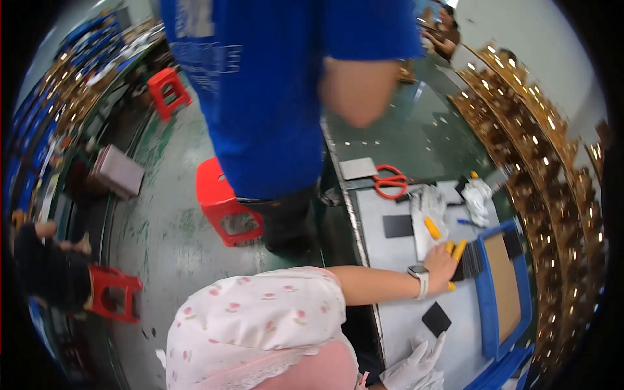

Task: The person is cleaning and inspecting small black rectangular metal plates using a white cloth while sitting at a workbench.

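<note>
My left hand (443, 268), bare, with yellow finger covers and a pale watch (420, 279) on the wrist, reaches across the grey work surface (396, 286). Its fingers lie on either side of the near end of a row of thin black plates (473, 259) and grip it. Closer to me, my right hand (415, 370) wears a white glove, its fingers stretched out with nothing seen in them. One fingertip comes up to the lower edge of a loose black square plate (437, 319). A further dark plate (398, 226) lies farther off.
A blue tray (486, 299) with a brown board (504, 279) stands right of the plates. Beyond lie red-handled scissors (390, 182), a white cloth (430, 207) and crumpled white material (478, 198). A person in blue (266, 97) stands close ahead, beside a red stool (218, 195). Shelves (539, 156) line the right.
</note>
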A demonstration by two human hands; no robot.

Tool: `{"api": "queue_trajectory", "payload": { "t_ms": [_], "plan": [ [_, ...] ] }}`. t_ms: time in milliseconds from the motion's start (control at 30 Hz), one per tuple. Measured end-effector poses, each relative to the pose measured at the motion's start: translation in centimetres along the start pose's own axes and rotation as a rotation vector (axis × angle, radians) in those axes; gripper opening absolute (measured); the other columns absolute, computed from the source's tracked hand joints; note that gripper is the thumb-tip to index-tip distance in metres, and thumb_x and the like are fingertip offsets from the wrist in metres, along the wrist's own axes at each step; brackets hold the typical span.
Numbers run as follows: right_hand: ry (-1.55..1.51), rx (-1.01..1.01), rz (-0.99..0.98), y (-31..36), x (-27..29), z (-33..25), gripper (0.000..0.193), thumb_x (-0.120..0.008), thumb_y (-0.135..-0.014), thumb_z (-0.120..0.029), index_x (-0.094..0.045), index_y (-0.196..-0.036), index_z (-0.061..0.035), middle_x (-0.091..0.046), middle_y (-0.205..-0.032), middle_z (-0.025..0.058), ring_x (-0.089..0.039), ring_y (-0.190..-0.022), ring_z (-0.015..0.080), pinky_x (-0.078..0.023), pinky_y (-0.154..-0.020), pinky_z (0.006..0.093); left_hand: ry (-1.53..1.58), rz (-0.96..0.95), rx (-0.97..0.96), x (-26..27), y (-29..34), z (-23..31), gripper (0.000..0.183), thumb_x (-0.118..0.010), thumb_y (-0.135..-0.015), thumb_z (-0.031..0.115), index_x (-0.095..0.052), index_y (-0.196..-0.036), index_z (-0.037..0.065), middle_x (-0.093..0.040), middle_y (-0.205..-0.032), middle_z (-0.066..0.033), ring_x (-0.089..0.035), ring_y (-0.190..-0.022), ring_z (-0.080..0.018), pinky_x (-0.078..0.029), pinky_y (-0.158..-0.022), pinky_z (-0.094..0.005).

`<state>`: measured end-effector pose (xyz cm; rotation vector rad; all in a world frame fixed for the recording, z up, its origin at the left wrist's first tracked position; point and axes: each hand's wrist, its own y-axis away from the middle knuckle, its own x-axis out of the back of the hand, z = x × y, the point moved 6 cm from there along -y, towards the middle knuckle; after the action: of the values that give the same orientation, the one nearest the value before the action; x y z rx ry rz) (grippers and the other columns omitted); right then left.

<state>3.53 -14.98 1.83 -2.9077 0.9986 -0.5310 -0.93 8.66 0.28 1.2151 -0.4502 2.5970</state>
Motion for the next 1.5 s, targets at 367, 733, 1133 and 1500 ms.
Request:
{"api": "queue_trajectory", "payload": {
  "t_ms": [367,733,1133,1500],
  "plan": [
    [0.411,0.105,-0.016,0.9,4.4,-1.6,0.048,-0.059,-0.108,-0.026,-0.059,-0.151,-0.0037,-0.068,-0.127,0.0217,-0.065,-0.113,0.0316,-0.048,-0.102,0.0412,0.029,0.035,0.072,-2.0,-0.5,0.8,0.086,-0.095,-0.072,0.029,-0.06,-0.142,-0.007,-0.057,-0.144,-0.0232,-0.043,-0.143,-0.0387,-0.035,-0.117,-0.0467],
    [0.57,0.093,0.115,3.2,7.1,-5.6,0.047,-0.061,-0.108,-0.03,-0.064,-0.147,-0.0038,-0.067,-0.139,0.0263,-0.064,-0.123,0.0402,-0.047,-0.108,0.0456,0.198,0.035,0.044,-2.1,-1.2,0.7,0.114,-0.095,-0.067,0.019,-0.035,-0.16,-0.01,-0.05,-0.146,-0.0286,-0.048,-0.134,-0.0424,-0.037,-0.119,-0.0477],
    [-0.067,-0.002,0.318,1.3,4.9,3.7,0.052,-0.056,-0.108,-0.017,-0.051,-0.156,0.0011,-0.069,-0.094,0.0096,-0.065,-0.084,0.015,-0.054,-0.08,0.0306,0.333,0.357,-0.294,1.7,1.9,1.4,0.106,-0.089,-0.071,0.022,-0.037,-0.16,-0.004,-0.037,-0.163,-0.0302,-0.033,-0.152,-0.0498,-0.029,-0.127,-0.0537],
    [-0.45,-0.045,0.361,0.6,7.1,4.8,0.051,-0.055,-0.111,-0.019,-0.048,-0.155,0.0057,-0.076,-0.091,0.0101,-0.071,-0.083,0.0145,-0.055,-0.084,0.0293,0.093,-0.205,-0.599,-1.9,6.7,2.6,0.104,-0.097,-0.07,0.039,-0.048,-0.152,-0.002,-0.069,-0.13,-0.0193,-0.058,-0.127,-0.0374,-0.043,-0.109,-0.0484]
  ]
}}
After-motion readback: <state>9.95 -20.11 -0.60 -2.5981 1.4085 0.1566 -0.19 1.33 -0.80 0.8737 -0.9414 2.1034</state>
